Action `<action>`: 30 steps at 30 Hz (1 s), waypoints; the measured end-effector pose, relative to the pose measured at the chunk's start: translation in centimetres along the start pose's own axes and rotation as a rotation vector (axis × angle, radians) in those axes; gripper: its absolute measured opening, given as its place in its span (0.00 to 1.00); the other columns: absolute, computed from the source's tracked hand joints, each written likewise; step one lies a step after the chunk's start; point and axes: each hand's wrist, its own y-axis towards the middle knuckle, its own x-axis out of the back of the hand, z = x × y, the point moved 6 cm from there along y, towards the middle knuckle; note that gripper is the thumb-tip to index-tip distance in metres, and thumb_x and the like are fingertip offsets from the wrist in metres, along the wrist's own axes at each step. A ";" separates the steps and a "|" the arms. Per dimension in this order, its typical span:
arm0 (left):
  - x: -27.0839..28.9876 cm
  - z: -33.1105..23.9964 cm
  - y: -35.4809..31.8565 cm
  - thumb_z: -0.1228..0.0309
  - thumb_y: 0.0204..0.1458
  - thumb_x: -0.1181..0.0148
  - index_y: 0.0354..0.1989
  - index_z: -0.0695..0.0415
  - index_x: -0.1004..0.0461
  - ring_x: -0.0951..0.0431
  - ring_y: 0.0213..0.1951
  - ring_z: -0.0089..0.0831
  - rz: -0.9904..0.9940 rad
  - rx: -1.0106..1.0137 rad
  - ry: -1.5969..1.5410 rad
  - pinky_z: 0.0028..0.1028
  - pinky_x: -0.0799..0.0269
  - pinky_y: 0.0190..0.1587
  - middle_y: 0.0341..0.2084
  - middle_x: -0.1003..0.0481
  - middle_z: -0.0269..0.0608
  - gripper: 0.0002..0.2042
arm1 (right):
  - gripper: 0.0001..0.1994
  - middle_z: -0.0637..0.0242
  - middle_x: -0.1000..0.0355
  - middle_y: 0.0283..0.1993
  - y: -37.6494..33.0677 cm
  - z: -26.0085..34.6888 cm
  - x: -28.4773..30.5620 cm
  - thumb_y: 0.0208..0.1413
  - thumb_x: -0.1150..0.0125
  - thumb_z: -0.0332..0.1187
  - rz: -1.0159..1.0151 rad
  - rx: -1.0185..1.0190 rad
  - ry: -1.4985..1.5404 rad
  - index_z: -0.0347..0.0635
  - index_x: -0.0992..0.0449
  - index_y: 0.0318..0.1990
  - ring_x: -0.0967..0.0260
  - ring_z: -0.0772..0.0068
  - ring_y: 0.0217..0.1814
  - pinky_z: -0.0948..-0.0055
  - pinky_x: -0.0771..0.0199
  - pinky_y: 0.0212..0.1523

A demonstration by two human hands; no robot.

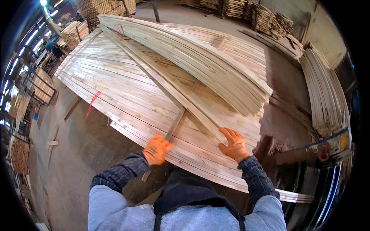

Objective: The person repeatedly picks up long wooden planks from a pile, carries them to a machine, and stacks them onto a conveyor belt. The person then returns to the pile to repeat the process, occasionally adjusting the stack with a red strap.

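My left hand (156, 150), in an orange glove, is closed around a narrow wooden strip (175, 122) that lies crosswise over a layer of pale boards. The strip's near end sticks out past the stack's edge below the hand. My right hand (234, 146), gloved the same, has its thumb and fingers around the near end of a long narrow board (192, 101). That board slants away to the far left, over the strip. Beside it, to the right, a thick bundle of long boards (192, 57) rests on top. The wide board stack (127, 92) lies beneath everything.
A red strap (92, 103) hangs over the stack's left edge. Boards are piled along the right (323, 92), and more timber piles (241, 9) stand at the back. Machinery (327, 154) is near on the right. A person (54, 48) stands far left.
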 end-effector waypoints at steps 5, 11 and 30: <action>0.9 -2.3 1.7 0.44 0.37 0.23 0.63 0.54 0.25 0.21 0.53 0.44 0.051 -0.093 -0.156 0.44 0.36 0.66 0.48 0.19 0.41 0.43 | 0.51 0.56 0.46 0.79 7.4 -0.6 -6.4 0.44 0.25 0.53 0.189 -0.131 -0.372 0.64 0.44 0.78 0.55 0.47 0.83 0.41 0.52 0.78; 2.0 7.2 -3.3 0.43 0.35 0.22 0.62 0.52 0.24 0.22 0.54 0.42 0.011 0.062 -0.011 0.45 0.33 0.63 0.50 0.19 0.42 0.43 | 0.47 0.54 0.41 0.76 10.2 -1.2 -5.3 0.47 0.28 0.56 0.072 -0.025 -0.381 0.61 0.39 0.76 0.50 0.46 0.82 0.45 0.51 0.79; 3.7 9.8 20.6 0.64 0.59 0.28 0.70 0.62 0.35 0.22 0.58 0.35 -0.525 -0.047 -1.011 0.37 0.25 0.63 0.59 0.24 0.44 0.33 | 0.24 0.48 0.22 0.52 19.4 -2.4 19.1 0.55 0.30 0.44 -0.294 -0.199 -0.547 0.42 0.21 0.57 0.26 0.44 0.56 0.50 0.26 0.59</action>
